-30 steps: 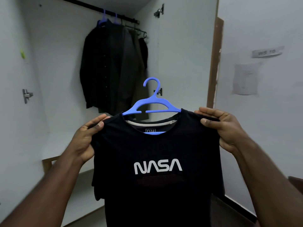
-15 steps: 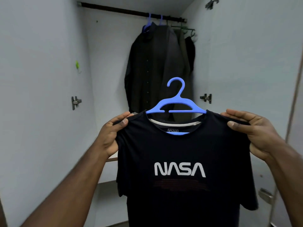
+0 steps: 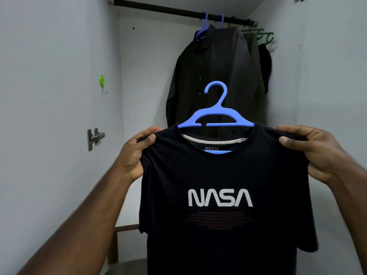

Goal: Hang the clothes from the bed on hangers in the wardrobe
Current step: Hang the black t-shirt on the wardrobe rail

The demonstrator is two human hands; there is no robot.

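Note:
A black NASA T-shirt (image 3: 222, 175) hangs on a blue plastic hanger (image 3: 215, 116) whose hook sticks up above the collar. My left hand (image 3: 137, 153) pinches the shirt's left shoulder and my right hand (image 3: 315, 151) pinches its right shoulder, holding the shirt up in front of the open wardrobe. The dark wardrobe rail (image 3: 178, 11) runs across the top, well above the hanger's hook.
Dark shirts (image 3: 216, 76) hang from blue hangers at the right end of the rail, with green hangers (image 3: 262, 36) beyond them. The rail's left stretch is bare. A metal hinge (image 3: 94, 137) and a green hook (image 3: 101, 82) sit on the left wall.
The view has swung further into the wardrobe, so the rail and hanging shirts now stand more centred. The shirt on its hanger stays held the same way in both hands.

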